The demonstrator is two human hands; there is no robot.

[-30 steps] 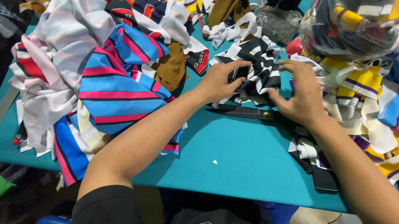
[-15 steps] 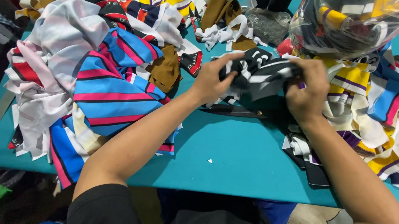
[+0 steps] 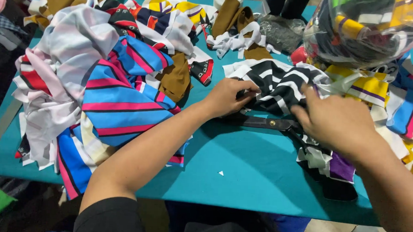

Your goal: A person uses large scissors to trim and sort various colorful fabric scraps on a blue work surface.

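Observation:
A black-and-white striped fabric piece lies on the teal table. My left hand pinches its near left edge. Palm down, my right hand rests on the fabric's right side, fingers spread. Black scissors lie flat on the table just below the fabric, between the two hands, touched by neither as far as I can see.
A big heap of blue, pink and white striped fabric fills the left side. Brown scraps and white strips lie behind. A clear plastic bag of scraps stands at the back right, above yellow and purple pieces.
Both hands had lifted and bunched the striped fabric half a second ago. Now it lies spread on the table, the left hand at its edge and the right hand flat on it.

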